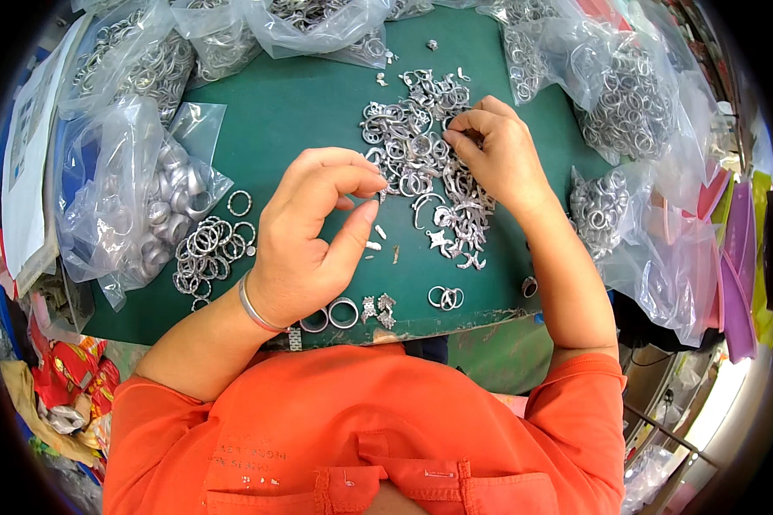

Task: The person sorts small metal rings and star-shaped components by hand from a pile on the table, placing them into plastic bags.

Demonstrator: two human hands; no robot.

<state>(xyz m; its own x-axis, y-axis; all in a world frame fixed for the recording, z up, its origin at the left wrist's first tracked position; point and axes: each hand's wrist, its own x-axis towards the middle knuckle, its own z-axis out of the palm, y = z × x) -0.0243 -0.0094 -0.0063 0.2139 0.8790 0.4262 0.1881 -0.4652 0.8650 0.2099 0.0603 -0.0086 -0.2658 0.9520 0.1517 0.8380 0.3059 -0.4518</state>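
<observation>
orange shirt (318, 412) nearest, curled left hand (301, 227) and bent-fingered right hand (496, 154), grasps unclear, should gently part far metal pieces (420, 146).

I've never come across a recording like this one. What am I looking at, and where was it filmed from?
There is no machine: a person in an orange shirt works bare-handed. The single picture comes from a wide fisheye camera on their head, looking down, so straight edges bend. On the green tabletop lies a pile of silver-coloured rings and small pieces, with a cluster of textured rings to the left and clear plastic bags of rings around. The right hand pinches at the pile's edge; the left hand is beside it. Whether either holds a piece is unclear.
</observation>
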